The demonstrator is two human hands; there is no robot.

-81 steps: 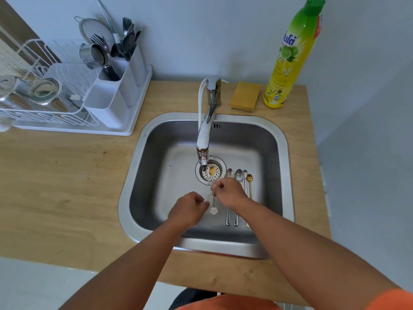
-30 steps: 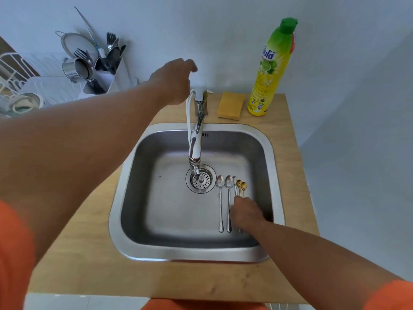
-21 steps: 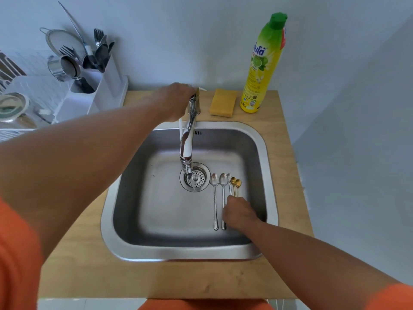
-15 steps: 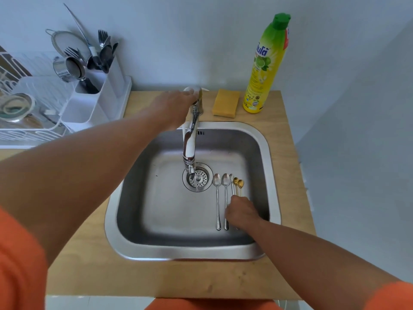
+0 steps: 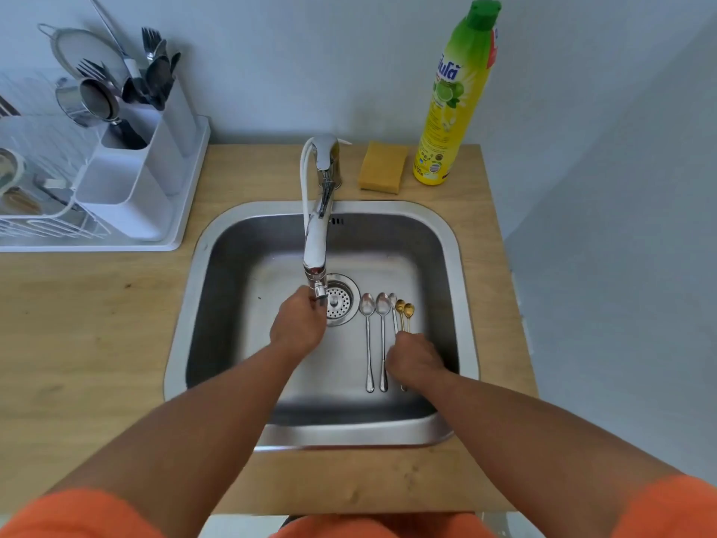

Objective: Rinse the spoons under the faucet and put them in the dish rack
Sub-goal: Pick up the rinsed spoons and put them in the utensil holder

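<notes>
Head view, the only one I have: my left hand point(image 5: 298, 324) sits under the faucet point(image 5: 316, 234) spout, fingers curled around something small at the nozzle; I cannot tell what, though it seems placed to catch the stream. My right hand point(image 5: 415, 361) rests on the sink point(image 5: 465, 304) floor, fingers bent over the handles of the thinner spoons point(image 5: 382, 335), probably to pick the next one; whether it has actually pinched one, I cannot tell. Five spoons lie side by side just right of the drain point(image 5: 339, 300), bowls toward it, within easy reach. The dish rack point(image 5: 116, 211) waits on the tabletop point(image 5: 97, 324) to the left.
</notes>
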